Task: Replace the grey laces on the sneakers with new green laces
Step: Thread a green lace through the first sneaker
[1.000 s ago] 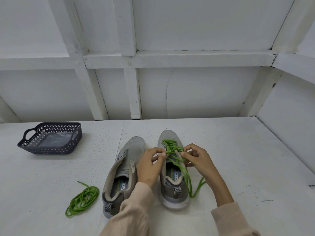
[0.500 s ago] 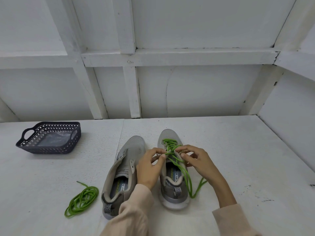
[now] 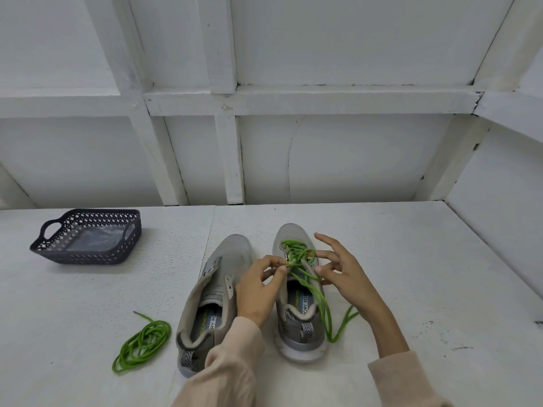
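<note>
Two grey sneakers stand side by side on the white table, toes pointing away. The right sneaker [image 3: 293, 239] carries a green lace [image 3: 321, 301] threaded through its eyelets, with loose ends trailing over the heel and onto the table. My left hand [image 3: 258, 286] pinches that lace at the upper eyelets. My right hand [image 3: 343, 268] hovers beside the same spot with its fingers spread; whether it grips a strand is unclear. The left sneaker [image 3: 226, 265] has no lace. A second green lace [image 3: 144, 342] lies coiled on the table to its left.
A dark perforated plastic basket [image 3: 88, 254] with clear plastic inside sits at the far left of the table. White panelled walls close the back and right side. The table [image 3: 440, 259] extends bare to the right of the shoes.
My right hand has opened from a pinch on the lace, its fingers now spread. The left hand stays at the eyelets.
</note>
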Available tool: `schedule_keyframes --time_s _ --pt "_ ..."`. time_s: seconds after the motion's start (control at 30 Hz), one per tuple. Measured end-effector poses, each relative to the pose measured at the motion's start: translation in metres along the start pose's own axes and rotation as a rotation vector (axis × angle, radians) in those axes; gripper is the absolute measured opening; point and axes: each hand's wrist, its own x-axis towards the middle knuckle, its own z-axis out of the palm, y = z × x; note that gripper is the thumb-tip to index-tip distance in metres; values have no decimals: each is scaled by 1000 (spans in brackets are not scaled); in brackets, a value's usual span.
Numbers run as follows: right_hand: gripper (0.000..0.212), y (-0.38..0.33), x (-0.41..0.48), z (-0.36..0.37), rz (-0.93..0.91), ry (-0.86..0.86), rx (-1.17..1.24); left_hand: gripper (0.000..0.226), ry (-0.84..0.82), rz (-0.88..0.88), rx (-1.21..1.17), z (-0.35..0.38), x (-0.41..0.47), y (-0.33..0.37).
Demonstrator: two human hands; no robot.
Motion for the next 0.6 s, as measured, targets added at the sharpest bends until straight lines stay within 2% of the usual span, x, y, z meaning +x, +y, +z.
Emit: schedule_keyframes --time_s 0.17,0.3,0.4,0.53,0.6 --pt "62 2 0 4 -12 31 -36 17 -7 4 -10 -2 -2 4" --pt "55 2 -1 4 7 41 7 15 -15 -30 35 -2 2 5" --pt "42 3 -4 3 11 89 61 21 -28 -47 120 -3 14 7" --pt "13 10 -7 6 28 142 53 10 -161 -79 332 -4 39 8" --pt "5 12 -9 7 27 143 40 13 -203 -78 460 -6 49 13"
